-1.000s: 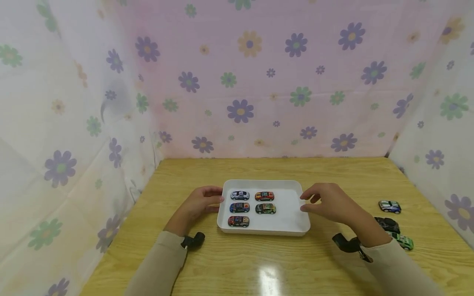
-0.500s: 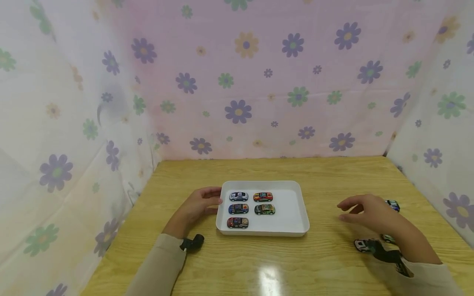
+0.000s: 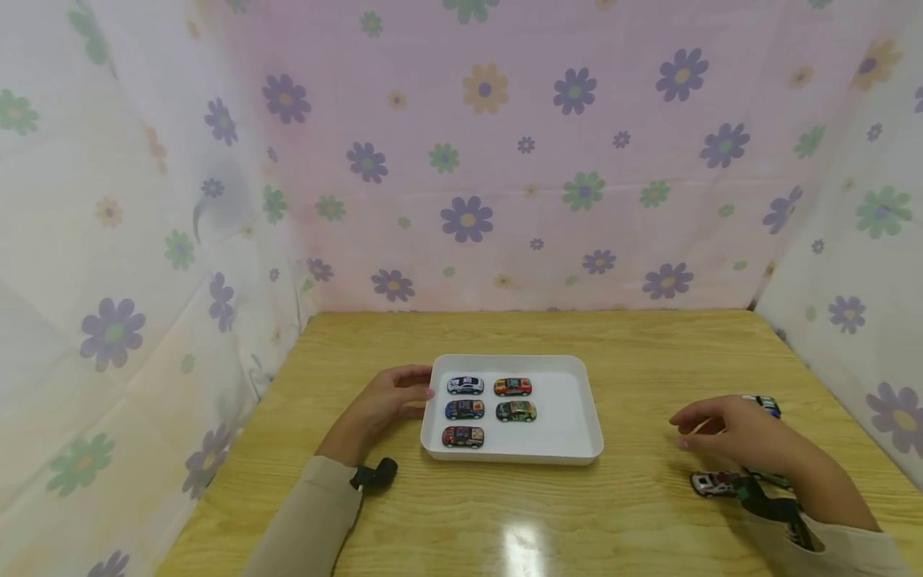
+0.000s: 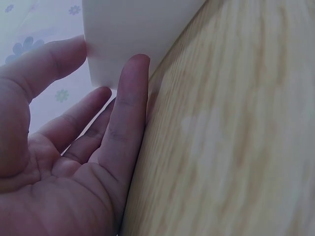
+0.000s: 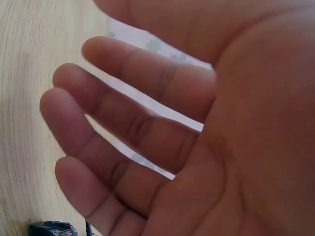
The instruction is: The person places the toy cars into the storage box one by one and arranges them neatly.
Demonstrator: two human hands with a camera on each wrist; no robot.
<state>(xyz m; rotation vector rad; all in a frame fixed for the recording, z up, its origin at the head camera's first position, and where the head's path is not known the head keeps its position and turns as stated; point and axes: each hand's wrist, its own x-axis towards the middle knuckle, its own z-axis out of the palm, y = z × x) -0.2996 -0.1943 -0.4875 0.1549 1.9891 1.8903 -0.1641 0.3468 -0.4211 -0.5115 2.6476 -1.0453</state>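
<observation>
A white tray [image 3: 566, 413] holds toy cars in two columns: a white car [image 3: 465, 385], a blue car [image 3: 465, 409] and a dark red car [image 3: 463, 437] on the left, a red-and-yellow car [image 3: 513, 387] and a green-and-black car [image 3: 516, 411] beside them. My left hand [image 3: 389, 394] touches the tray's left end; in the left wrist view, its thumb and relaxed fingertips lie at the tray wall [image 4: 133, 34]. Right of the tray, my right hand [image 3: 743, 429] is over the table, its fingers loosely bent and holding nothing in the right wrist view.
Near the right hand are a white-and-red toy car [image 3: 710, 483], a green car [image 3: 773, 478] partly hidden by the wrist, and a white-and-blue car [image 3: 768, 407]. Flowered cloth [image 3: 519, 184] encloses the wooden table [image 3: 461, 521] at the back and sides.
My right hand has moved from the tray's right end rightward to the loose cars, then slightly nearer to me. My left hand has stayed at the tray. The cars in the tray keep their places.
</observation>
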